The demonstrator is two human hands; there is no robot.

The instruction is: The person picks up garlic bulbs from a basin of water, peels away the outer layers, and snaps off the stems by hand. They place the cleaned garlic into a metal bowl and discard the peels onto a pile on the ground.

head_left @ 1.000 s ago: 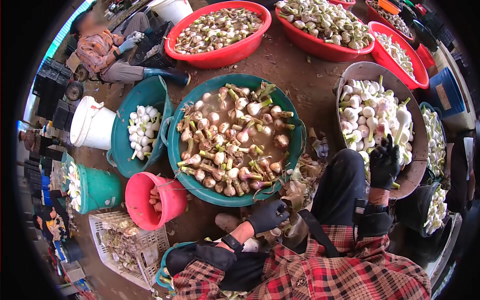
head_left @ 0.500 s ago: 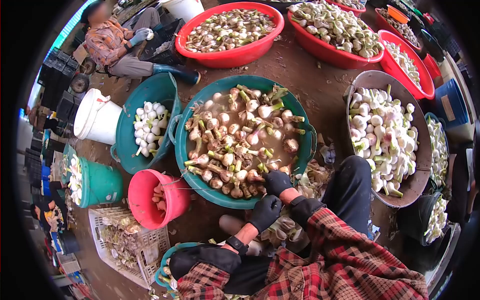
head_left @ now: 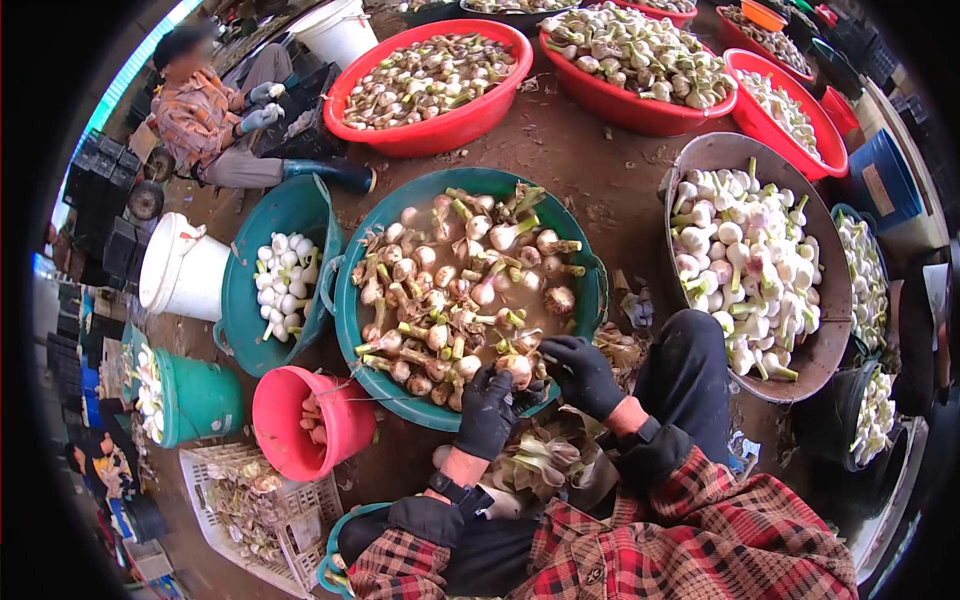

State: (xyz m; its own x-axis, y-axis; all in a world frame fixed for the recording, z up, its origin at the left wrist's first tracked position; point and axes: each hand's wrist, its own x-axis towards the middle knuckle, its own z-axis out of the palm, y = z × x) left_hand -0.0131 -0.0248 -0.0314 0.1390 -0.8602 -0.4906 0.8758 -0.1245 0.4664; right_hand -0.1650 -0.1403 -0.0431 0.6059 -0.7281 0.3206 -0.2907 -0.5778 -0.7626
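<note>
My left hand point(head_left: 487, 410), in a dark glove, is closed round a garlic bulb point(head_left: 515, 371) at the near rim of the green basin. Just right of it, my right hand point(head_left: 582, 376), also gloved, has its fingers bent toward the bulb; its fingertips are partly hidden, so a grip is unclear. Muddy water and many unpeeled bulbs with cut stems fill the green basin point(head_left: 598, 300). Loose peelings point(head_left: 545, 463) lie below my hands, between my legs.
A metal basin point(head_left: 845, 290) of whiter garlic stands right. Leftward are a tilted green tub point(head_left: 232, 290), a pink bucket point(head_left: 350, 425), a white bucket point(head_left: 195, 272) and a crate point(head_left: 200, 490). Red basins point(head_left: 430, 145) stand beyond. A seated person point(head_left: 200, 125) is at upper left.
My hands have risen from the basin's near edge, with a bulb now showing between them. The view has shifted slightly. The seated person's hands have moved apart.
</note>
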